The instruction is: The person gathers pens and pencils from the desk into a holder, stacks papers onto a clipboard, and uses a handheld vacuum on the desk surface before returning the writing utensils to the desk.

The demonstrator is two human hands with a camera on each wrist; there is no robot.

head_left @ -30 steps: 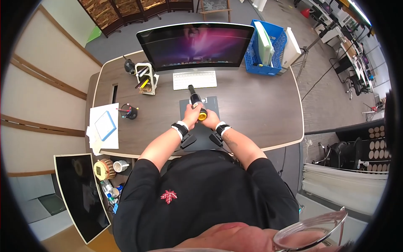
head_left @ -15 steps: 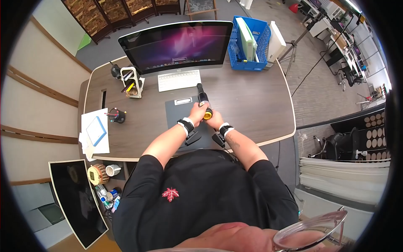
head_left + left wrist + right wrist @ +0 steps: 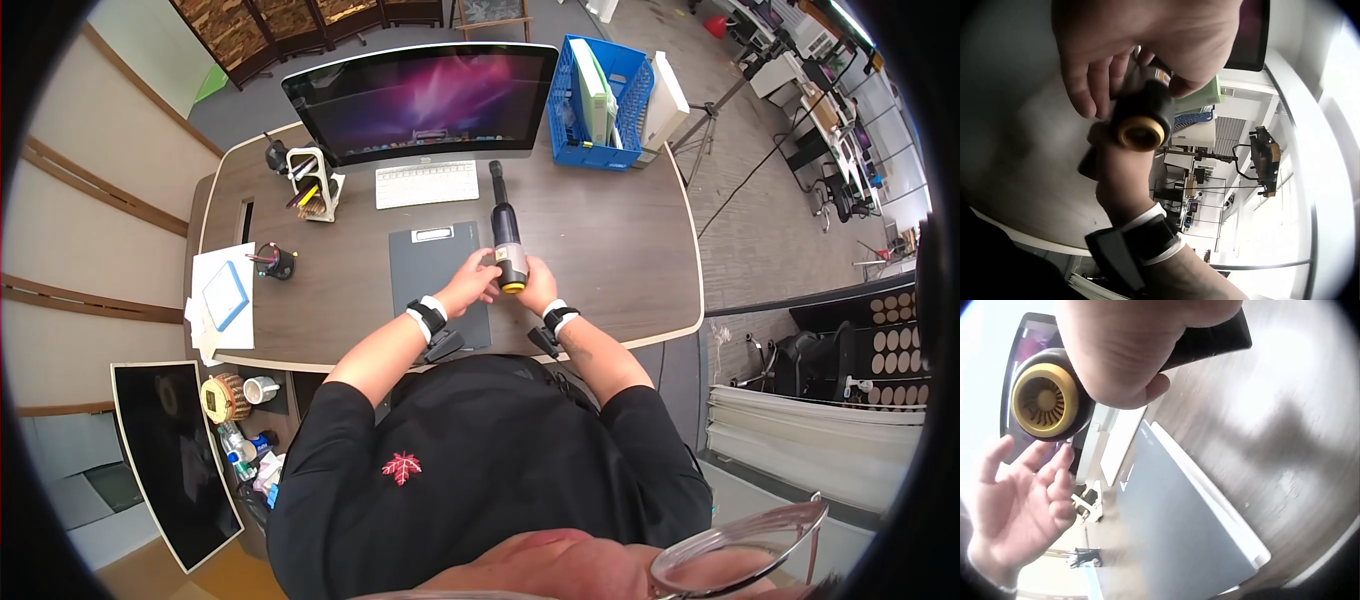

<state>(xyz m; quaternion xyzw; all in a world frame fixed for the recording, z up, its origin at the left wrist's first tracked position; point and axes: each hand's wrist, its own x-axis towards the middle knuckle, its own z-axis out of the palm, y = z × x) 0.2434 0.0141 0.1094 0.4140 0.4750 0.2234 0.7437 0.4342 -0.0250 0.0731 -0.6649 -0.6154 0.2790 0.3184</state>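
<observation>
A black handheld vacuum (image 3: 508, 243) with a narrow nozzle and a yellow-ringed rear end is held over the desk, its nozzle pointing toward the monitor. My right hand (image 3: 541, 287) grips its body from the right side. On the other side, my left hand (image 3: 468, 284) has loosely bent, spread fingers close to the vacuum's rear. Seen from the right wrist, the left palm (image 3: 1025, 515) faces the vacuum with its fingers apart. Vent slats show inside the yellow ring (image 3: 1022, 403). Below the left hand lies a dark grey clipboard (image 3: 432, 275) with a metal clip.
A monitor (image 3: 430, 105) and white keyboard (image 3: 427, 184) stand at the back of the desk. Right of them is a blue basket (image 3: 600, 155) with folders. To the left are a white pen rack (image 3: 318, 190), a black pen cup (image 3: 275, 262) and papers with a blue-framed item (image 3: 227, 297).
Both hands gripped the vacuum before; the left hand has let go and opened. The vacuum has shifted right of the clipboard, its nozzle now reaching farther toward the monitor.
</observation>
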